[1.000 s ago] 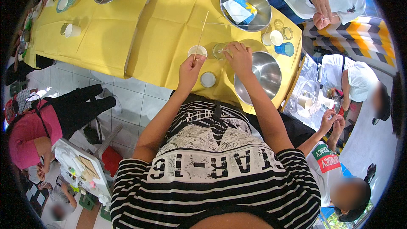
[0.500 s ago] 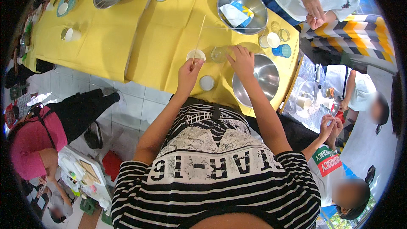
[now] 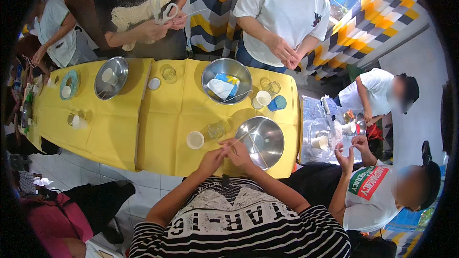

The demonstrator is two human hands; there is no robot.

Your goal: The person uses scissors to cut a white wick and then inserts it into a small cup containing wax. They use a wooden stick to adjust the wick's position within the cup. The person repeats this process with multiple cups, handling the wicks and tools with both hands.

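Note:
My left hand (image 3: 213, 161) and my right hand (image 3: 238, 155) are close together over the near edge of the yellow table, fingertips meeting in a pinch. Between them is a thin wooden stick (image 3: 245, 133), slanting up and to the right, toward a steel bowl (image 3: 273, 136). A thin pale string-like strand (image 3: 259, 155) shows against that bowl; whether it joins the stick I cannot tell. Just beyond my hands stand a white paper cup (image 3: 195, 140) and a clear glass jar (image 3: 216, 130).
A second steel bowl (image 3: 241, 69) holds a blue and white packet (image 3: 224, 86). A paper cup (image 3: 263, 98), a blue cup (image 3: 277, 103) and glass jars stand right of it. Across the table, one person holds white scissors (image 3: 166, 14). Other people work at the right.
My left hand brought the stick rightward from over the paper cup to my right hand. My right hand left the glass jar and closed near the stick. The view now takes in more people.

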